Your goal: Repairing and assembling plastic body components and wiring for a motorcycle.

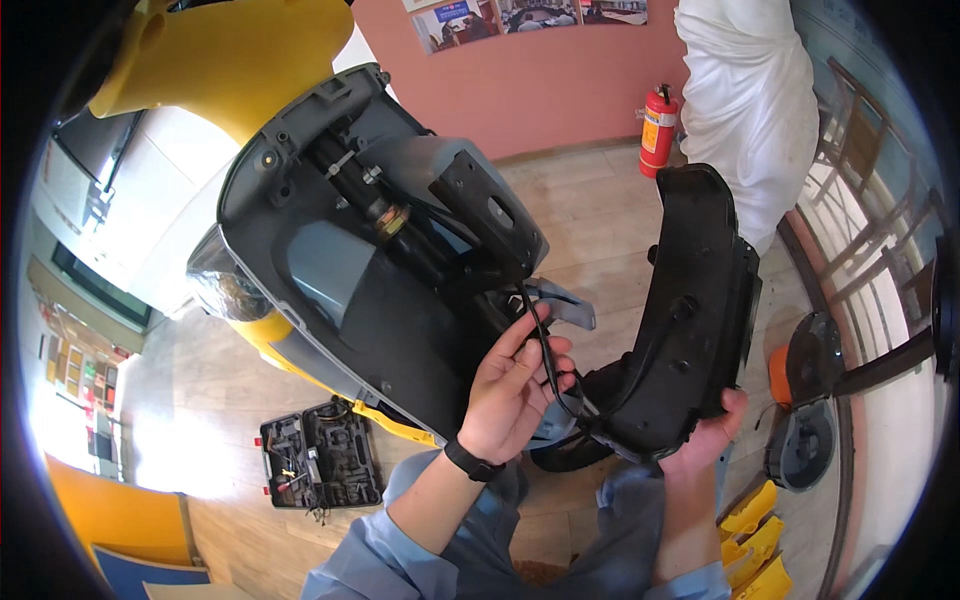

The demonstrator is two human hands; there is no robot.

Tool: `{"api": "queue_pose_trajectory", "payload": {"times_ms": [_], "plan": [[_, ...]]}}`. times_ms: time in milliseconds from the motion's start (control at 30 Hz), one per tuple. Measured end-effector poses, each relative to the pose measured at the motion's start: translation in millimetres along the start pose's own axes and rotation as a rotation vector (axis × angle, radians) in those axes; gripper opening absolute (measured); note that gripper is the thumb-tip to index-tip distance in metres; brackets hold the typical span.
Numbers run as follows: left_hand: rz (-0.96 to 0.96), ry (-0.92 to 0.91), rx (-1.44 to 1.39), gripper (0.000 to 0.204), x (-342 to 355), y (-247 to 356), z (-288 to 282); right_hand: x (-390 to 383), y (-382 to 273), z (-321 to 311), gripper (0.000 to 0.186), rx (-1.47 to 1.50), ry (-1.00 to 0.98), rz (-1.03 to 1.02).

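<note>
Pale blue sleeves (385, 555) reached in at the lower edge, a black wristband (472, 462) on the left wrist. The left hand (505, 400) curled its thumb and forefinger around a black cable (549, 362) in what looked like a light pinch, though how firm it was could not be told. The right hand (703, 442) grasped the lower end of a curved black plastic fairing panel (695, 320), its fingers mostly hidden behind the edge. That panel stood tilted in the air, to the right of the opened grey-and-yellow scooter front (330, 275), and the cable hung between the two. Judging by its moulded shape, the panel was probably light for its bulk, stiff along its length, rather slick on its smooth faces and brittle at thin edges or clips; the rim near both ends seemed the soundest hold. The cable looked thin and pliable, best held loosely, without tugging. No lettering could be made out on the panel. A red fire extinguisher (656, 140) by the wall bore a printed label, and wall photographs (540, 18) showed a banner, both too small to read reliably; an open tool case (335, 455) lay on the wooden floor (225, 535)
</note>
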State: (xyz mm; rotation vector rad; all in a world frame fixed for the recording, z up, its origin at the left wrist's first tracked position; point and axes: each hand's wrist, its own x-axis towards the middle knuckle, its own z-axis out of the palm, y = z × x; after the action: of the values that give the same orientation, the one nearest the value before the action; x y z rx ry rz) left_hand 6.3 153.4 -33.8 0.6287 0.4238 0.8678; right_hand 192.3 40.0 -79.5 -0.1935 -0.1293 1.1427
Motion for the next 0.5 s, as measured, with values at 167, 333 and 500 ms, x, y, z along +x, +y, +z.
{"api": "queue_pose_trajectory", "payload": {"times_ms": [167, 333, 500], "plan": [[-0.276, -0.108, -0.207, 0.040, -3.2, 5.7, -4.1, 1.4, 1.5, -5.1, 0.060, -0.023, 0.006, -0.009], [-0.368, -0.161, -0.506, 0.029, 2.9, 1.9, -8.5, 0.6, 5.2, -3.7, 0.062, -0.058, -0.014, -0.008], [-0.314, -0.108, -0.467, 0.027, 15.4, -3.9, -1.4, -3.0, 8.4, 0.4, 0.063, -0.052, -0.017, 0.034]]}}
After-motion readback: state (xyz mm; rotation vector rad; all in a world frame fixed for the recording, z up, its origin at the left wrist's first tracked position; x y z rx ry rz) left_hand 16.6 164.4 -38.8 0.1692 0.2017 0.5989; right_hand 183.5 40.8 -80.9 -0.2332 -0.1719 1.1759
